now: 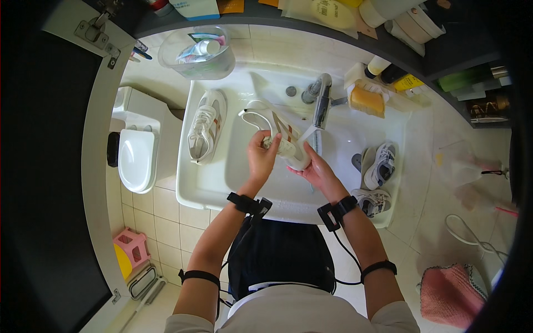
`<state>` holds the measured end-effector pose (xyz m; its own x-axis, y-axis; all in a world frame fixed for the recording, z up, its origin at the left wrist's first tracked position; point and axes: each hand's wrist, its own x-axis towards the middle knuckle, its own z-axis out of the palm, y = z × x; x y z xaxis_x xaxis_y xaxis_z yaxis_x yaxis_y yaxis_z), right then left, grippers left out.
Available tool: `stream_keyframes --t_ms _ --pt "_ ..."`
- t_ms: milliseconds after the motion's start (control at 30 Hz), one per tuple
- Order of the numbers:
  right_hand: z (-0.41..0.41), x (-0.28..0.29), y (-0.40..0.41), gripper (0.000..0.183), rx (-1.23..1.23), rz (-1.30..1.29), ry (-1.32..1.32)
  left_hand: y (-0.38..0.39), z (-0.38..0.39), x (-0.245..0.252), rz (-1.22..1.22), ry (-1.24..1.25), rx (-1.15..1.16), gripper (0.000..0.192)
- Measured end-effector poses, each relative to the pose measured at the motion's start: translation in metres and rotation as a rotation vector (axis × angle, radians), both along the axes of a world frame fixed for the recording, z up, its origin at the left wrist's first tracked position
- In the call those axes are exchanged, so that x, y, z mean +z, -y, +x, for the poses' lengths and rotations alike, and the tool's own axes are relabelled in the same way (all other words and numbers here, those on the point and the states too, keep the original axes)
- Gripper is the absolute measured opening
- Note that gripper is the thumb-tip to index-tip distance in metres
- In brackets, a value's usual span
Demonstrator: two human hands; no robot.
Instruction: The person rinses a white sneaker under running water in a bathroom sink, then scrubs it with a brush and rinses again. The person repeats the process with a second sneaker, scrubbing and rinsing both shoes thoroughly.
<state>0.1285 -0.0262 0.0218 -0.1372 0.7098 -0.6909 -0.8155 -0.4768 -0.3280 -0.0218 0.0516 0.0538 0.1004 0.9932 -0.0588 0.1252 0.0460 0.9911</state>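
My left hand [262, 156] grips a white sneaker [277, 129] by its laced upper, thumb on the laces. With its fingers around the toe, my right hand [314, 166] holds the shoe's other end. Water runs from the chrome faucet [322, 106] beside the toe, over the white sink [341, 175]. A matching white laced sneaker [207, 127] lies on the sink's left ledge. On the right ledge are a small grey and white sneaker [381, 166], another one [372, 202] nearer to me, and what looks like an insole [367, 160]. A brush with bristles [317, 143] shows partly behind my right hand.
A yellow soap bar [367, 100] sits in a holder right of the faucet. A clear plastic tub [195, 62] with tubes stands behind the left ledge. An open cabinet door [93, 125] flanks the left, a shelf of bottles [291, 29] overhangs the back, and a toilet [139, 160] stands left.
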Motion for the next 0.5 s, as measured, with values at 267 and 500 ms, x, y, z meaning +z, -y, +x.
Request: stream_keyframes --t_ms 267,500 --pt "-0.009 -0.008 -0.029 0.057 0.075 0.092 0.052 -0.018 -0.012 0.008 -0.026 -0.075 0.054 0.017" --pt "0.0 0.01 -0.015 0.052 0.161 -0.117 0.267 -0.007 -0.012 -0.014 -0.112 0.056 0.034 0.016"
